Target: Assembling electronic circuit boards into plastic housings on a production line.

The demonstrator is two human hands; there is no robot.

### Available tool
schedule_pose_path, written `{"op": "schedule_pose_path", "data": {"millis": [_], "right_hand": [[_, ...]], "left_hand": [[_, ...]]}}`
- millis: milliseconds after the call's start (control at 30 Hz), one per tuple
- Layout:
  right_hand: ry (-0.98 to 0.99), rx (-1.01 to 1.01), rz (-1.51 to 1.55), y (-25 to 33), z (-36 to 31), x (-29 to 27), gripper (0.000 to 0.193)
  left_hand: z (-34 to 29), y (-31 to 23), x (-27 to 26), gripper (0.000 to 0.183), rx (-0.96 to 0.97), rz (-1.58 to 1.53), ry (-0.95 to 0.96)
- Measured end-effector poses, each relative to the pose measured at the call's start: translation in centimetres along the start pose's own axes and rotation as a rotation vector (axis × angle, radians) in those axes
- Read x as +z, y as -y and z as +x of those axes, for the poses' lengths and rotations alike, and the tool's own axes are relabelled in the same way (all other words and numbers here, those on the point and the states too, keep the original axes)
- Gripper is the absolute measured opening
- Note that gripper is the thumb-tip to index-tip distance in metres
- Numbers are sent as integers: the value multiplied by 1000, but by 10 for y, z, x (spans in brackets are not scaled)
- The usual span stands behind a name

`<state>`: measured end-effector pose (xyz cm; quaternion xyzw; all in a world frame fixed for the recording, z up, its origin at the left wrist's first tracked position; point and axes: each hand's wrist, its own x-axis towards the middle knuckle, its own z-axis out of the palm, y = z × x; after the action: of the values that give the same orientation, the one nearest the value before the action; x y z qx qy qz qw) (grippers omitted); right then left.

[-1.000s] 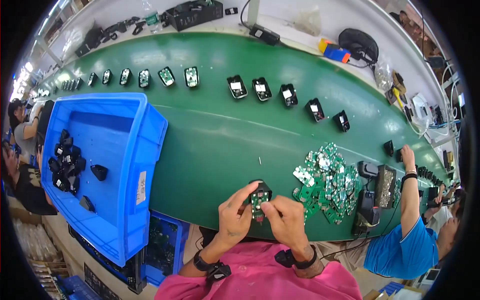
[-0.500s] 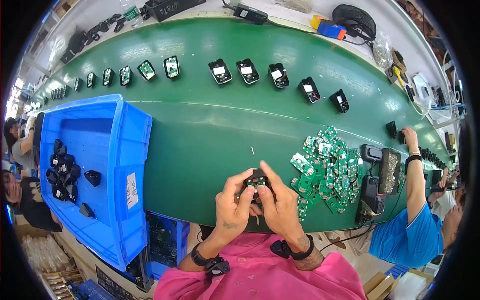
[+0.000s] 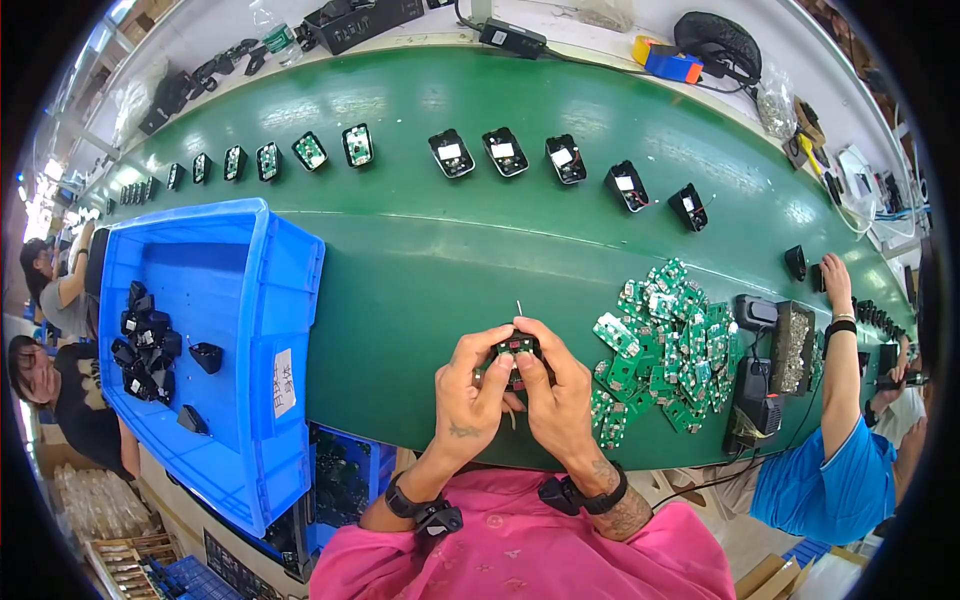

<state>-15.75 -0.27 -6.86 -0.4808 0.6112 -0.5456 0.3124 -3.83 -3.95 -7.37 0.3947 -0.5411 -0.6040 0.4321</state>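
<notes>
In front of my chest, at the table's near edge, I hold a small black plastic housing [image 3: 521,338] with a green circuit board [image 3: 516,348] in its opening. My left hand [image 3: 466,388] wraps it from the left and my right hand [image 3: 558,397] from the right. Both thumbs press down on the board, while the fingers curl round the housing's far side. The hands cover much of the piece. Just beyond my fingertips lies a small thin metal piece [image 3: 519,308]. A heap of loose green circuit boards [image 3: 665,345] spreads to the right of my right hand.
A blue bin [image 3: 313,290] with several black housings [image 3: 147,350] stands at the left. Housings with boards [image 3: 358,146] and open black housings [image 3: 505,152] line the green table [image 3: 420,250]. Right of the heap are a black power tool [image 3: 752,400], a tray of small parts [image 3: 793,350] and a co-worker's arm [image 3: 842,370].
My right index finger, stretched out before, has bent down against the housing. My hands stay closed round it. The whole view has shifted slightly, so the surroundings sit a little further right and lower.
</notes>
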Motion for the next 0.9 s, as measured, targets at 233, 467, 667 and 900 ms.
{"op": "schedule_pose_path", "data": {"millis": [233,467,667,900], "right_hand": [[9,-516,-107,13,0,-19,44],[-62,-563,-181,13,-10,-22,42],[25,-311,-123,16,-11,-20,55],[262,-18,-18,19,-18,-18,63]], "left_hand": [[5,-10,-8,35,775,350,87],[0,-17,-2,42,820,340,160],[-2,-24,-4,29,260,81,43],[37,-16,-40,22,-653,-835,151]]}}
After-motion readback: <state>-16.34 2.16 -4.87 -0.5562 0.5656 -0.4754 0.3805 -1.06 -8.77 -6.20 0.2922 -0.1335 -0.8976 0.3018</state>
